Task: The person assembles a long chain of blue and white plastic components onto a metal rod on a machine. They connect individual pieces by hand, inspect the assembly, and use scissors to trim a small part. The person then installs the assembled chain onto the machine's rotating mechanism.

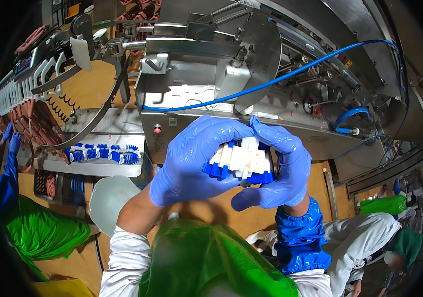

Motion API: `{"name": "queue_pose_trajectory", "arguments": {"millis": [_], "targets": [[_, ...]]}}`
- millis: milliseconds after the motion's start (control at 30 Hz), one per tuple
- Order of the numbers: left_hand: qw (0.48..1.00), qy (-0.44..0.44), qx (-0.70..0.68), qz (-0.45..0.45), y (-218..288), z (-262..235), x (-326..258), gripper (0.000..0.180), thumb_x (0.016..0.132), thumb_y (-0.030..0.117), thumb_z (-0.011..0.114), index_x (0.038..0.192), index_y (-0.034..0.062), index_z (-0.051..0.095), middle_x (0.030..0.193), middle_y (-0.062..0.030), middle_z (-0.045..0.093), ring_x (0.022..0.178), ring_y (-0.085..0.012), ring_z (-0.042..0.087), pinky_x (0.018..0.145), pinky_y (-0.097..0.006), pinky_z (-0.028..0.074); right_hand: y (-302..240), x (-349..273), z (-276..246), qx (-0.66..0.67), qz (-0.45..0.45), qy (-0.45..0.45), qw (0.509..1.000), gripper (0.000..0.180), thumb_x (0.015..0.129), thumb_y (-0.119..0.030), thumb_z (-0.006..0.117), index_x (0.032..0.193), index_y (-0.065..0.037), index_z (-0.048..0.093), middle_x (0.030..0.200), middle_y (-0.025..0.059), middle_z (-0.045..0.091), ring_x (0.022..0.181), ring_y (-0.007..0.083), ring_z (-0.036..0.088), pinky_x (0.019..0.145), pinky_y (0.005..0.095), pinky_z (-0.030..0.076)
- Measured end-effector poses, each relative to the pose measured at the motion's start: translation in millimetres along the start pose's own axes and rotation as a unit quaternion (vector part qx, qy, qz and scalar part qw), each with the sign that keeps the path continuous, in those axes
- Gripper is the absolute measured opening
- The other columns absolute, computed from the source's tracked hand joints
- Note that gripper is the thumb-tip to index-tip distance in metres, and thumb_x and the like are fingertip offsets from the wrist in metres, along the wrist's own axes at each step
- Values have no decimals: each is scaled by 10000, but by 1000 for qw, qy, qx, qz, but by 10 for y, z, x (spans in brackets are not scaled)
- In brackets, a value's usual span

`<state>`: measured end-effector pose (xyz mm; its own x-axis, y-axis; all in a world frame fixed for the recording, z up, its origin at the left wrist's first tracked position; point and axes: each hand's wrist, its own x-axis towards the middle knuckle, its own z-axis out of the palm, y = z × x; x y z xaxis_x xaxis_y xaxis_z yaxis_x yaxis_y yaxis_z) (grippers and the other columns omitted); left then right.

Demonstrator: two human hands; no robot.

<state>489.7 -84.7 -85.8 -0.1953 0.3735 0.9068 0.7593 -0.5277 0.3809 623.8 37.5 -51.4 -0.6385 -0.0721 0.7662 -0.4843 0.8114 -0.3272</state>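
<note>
In front of my chest I hold a block of white and blue ridged plastic segments [243, 161], white on its upper face and blue along its sides. It may be a folded length of plastic chain, but the frame does not settle that. My left hand [191, 158], in a blue glove, is curled round its left side. Round the right side closes my right hand [286, 166], also gloved, with the fingers bent and a blue sleeve cover [300, 237] behind it. The hands nearly meet over the top of the block.
A steel machine [196, 123] with a red button [157, 128] and a blue hose [280, 84] spans the far side. Sausage strings [38, 121] hang from white hooks at left, above a blue-and-white segmented strip [103, 153]. Co-workers [48, 227] stand left and right; a grey-green tub [114, 200] stands nearby.
</note>
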Motion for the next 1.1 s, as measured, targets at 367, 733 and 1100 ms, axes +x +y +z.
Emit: {"name": "queue_pose_trajectory", "arguments": {"millis": [367, 733, 1100], "targets": [[996, -40, -53, -57, 60, 134, -29, 605, 566, 228, 909, 1075, 74, 620, 976, -94, 654, 886, -286, 646, 794, -372, 521, 32, -102, -223, -35, 16, -33, 999, 794, 471, -318, 971, 1091, 26, 612, 967, 181, 669, 850, 217, 663, 749, 335, 532], [800, -217, -411, -380, -76, 143, -350, 775, 814, 505, 650, 1334, -21, 421, 1317, -119, 492, 1204, -207, 499, 1033, -352, 400, 22, -340, -226, -99, -4, -119, 988, 662, 555, -241, 913, 1106, 4, 639, 891, 144, 675, 764, 299, 668, 656, 338, 535], [719, -201, -405, -528, 197, 159, -916, 394, 838, 70, 493, 1219, -15, 549, 1113, -76, 610, 1029, -121, 538, 924, -297, 434, 47, -867, 149, -66, 56, -180, 980, 727, 520, -306, 898, 1121, 16, 645, 886, 122, 660, 723, 279, 642, 625, 343, 509]]}}
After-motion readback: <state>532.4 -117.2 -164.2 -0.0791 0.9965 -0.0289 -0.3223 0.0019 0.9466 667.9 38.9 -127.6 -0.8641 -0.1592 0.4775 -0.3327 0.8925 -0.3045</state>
